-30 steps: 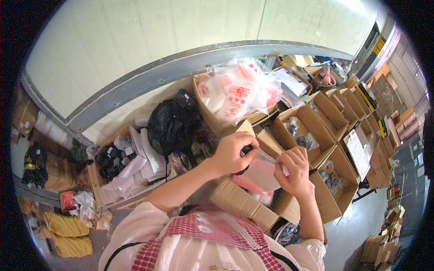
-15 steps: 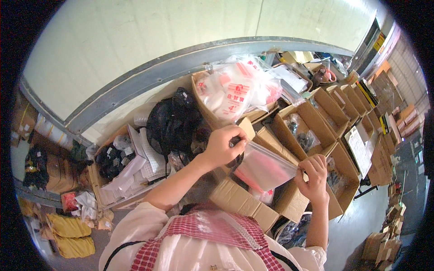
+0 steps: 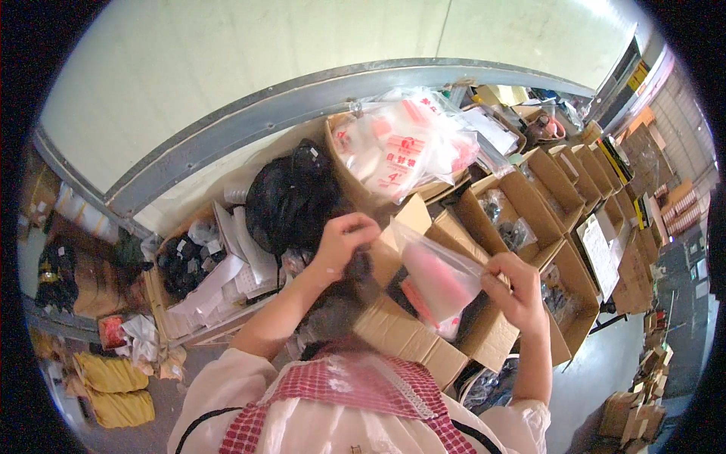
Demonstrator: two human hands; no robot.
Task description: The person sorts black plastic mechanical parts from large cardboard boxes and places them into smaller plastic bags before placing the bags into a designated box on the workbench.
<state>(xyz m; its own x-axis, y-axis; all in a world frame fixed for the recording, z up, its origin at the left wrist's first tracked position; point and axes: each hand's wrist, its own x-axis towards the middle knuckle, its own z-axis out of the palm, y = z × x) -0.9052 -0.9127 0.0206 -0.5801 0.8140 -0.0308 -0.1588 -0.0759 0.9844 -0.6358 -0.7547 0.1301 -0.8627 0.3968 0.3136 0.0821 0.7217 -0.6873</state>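
My right hand pinches one top corner of a clear plastic zip bag. The bag hangs tilted over an open cardboard box, its other corner free. To the left, my left hand is closed with curled fingers, apart from the bag. A dark, motion-blurred item hangs beneath those fingers; its kind cannot be made out. Pink-and-clear plastic bags show in the box behind and below the held bag.
A carton of clear bags with red print stands beyond my hands. Beside it sits a black bundle. Rows of open cardboard boxes holding small packed parts run to the right, with a clipboard among them. Papers lie at left.
My left hand has let go of the bag's left corner and moved left with the dark item. My right hand still holds the bag, which now droops and slants.
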